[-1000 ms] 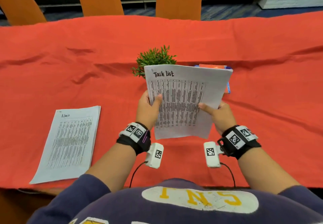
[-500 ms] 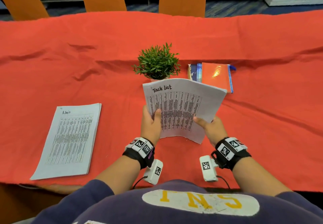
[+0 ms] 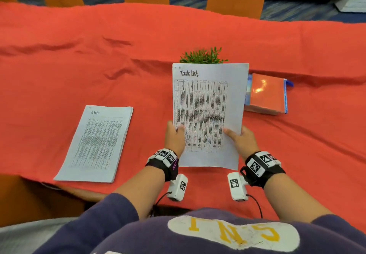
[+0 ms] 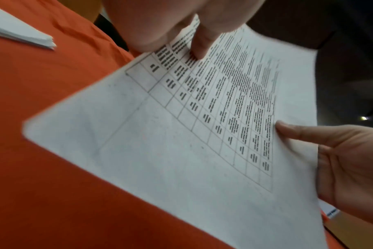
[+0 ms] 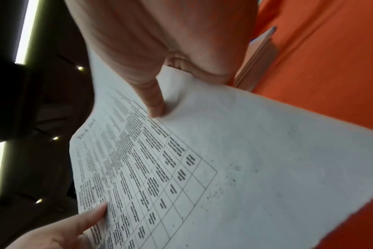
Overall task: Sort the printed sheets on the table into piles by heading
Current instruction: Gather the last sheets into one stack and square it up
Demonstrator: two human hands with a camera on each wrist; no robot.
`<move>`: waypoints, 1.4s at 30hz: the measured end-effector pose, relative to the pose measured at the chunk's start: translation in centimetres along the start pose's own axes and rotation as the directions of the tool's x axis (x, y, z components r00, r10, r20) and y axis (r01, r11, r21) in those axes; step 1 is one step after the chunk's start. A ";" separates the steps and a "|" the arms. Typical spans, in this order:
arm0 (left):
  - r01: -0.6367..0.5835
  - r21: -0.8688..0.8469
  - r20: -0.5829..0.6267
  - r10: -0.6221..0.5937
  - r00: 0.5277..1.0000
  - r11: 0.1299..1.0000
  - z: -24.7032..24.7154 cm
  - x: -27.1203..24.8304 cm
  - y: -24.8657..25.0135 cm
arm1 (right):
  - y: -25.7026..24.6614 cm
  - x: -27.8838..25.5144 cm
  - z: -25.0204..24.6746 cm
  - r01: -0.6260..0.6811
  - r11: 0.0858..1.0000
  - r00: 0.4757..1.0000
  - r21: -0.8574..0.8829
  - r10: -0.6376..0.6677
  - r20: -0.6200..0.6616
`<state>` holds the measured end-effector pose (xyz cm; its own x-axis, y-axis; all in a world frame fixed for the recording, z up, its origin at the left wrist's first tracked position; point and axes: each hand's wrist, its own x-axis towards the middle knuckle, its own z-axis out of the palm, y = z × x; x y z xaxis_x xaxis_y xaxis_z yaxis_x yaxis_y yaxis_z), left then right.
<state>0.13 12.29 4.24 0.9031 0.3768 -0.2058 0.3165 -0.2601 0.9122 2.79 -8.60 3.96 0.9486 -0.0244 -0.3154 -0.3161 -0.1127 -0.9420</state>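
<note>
I have both hands on one bundle of printed sheets (image 3: 208,113), lifted off the red tablecloth (image 3: 99,59) at about twelve o'clock from my chest and tilted toward my face, which I judge is so the heading can be read before I pick a pile. My left hand (image 3: 174,137) pinches the lower left edge, thumb on the printed face and fingers behind; my right hand (image 3: 240,139) pinches the lower right edge the same way, as both wrist views confirm. Holding it by the two bottom corners keeps the paper flat and the top line uncovered. The handwritten heading reads "Task list", above a dense printed table too small to read. At about ten o'clock a stack of sheets (image 3: 97,144) lies flat on the cloth, its heading reading something like "Admin", so this bundle likely needs its own spot apart from it. Behind the held sheets a small green plant (image 3: 202,56) peeks out, and at one o'clock lies an orange-covered book (image 3: 265,93). My sweatshirt (image 3: 233,232) shows yellow letters, upside down, roughly "SNI".
</note>
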 end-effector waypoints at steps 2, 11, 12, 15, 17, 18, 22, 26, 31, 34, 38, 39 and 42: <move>0.026 0.003 -0.045 -0.026 0.999 1.000 -3.1 1.4 -0.2 | -1.0 0.8 3.1 0.041 0.998 0.999 -0.057 -0.041 0.007; 0.242 0.044 -0.182 -0.230 0.956 0.969 -21.9 8.3 -5.5 | -3.2 1.4 22.9 -0.018 0.989 0.985 -0.149 0.044 0.169; 0.267 0.044 -0.201 -0.253 0.946 0.963 -24.1 9.0 -6.2 | -3.3 1.2 25.1 -0.020 0.983 0.979 -0.182 0.057 0.198; 0.300 0.135 -0.241 -0.262 0.934 0.944 -29.8 10.6 -8.7 | -2.8 1.1 30.8 -0.022 0.973 0.960 -0.230 0.085 0.266; 0.320 0.184 -0.228 -0.277 0.933 0.929 -32.7 11.2 -10.7 | -2.0 0.9 33.8 -0.034 0.964 0.949 -0.265 0.114 0.295; 0.331 0.200 -0.220 -0.287 0.932 0.922 -33.7 11.5 -11.8 | -1.6 0.7 35.0 -0.050 0.956 0.941 -0.287 0.142 0.308; 0.382 0.245 -0.204 -0.338 0.919 0.891 -36.0 12.3 -16.1 | 0.8 0.2 38.7 -0.126 0.916 0.915 -0.381 0.255 0.312; 0.408 0.292 -0.189 -0.366 0.911 0.865 -36.2 12.7 -18.9 | 2.7 -0.1 40.5 -0.177 0.865 0.908 -0.469 0.328 0.262; 0.404 0.453 -0.215 -0.342 0.915 0.795 -35.9 13.2 -20.2 | 3.5 -0.1 41.3 -0.084 0.754 0.937 -0.652 0.283 0.206; 0.421 0.533 -0.242 -0.345 0.907 0.733 -35.5 13.3 -20.1 | 3.9 -0.3 41.7 -0.100 0.756 0.957 -0.647 0.251 0.146; 0.436 0.504 -0.202 -0.389 0.899 0.746 -35.5 14.0 -19.7 | 3.8 0.0 42.3 -0.199 0.783 0.944 -0.589 0.315 0.100; 0.446 0.477 -0.186 -0.409 0.893 0.757 -35.6 14.2 -19.6 | 3.7 0.2 42.4 -0.229 0.790 0.935 -0.568 0.341 0.099; 0.475 0.362 -0.124 -0.463 0.877 0.802 -35.5 14.4 -18.8 | 3.2 0.6 42.0 -0.304 0.815 0.887 -0.494 0.432 0.166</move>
<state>-3.16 54.20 -3.27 0.6098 0.5617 -0.5591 0.7877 -0.3514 0.5060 1.87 32.72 -4.05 0.7027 0.0943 -0.7052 -0.5399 -0.5749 -0.6149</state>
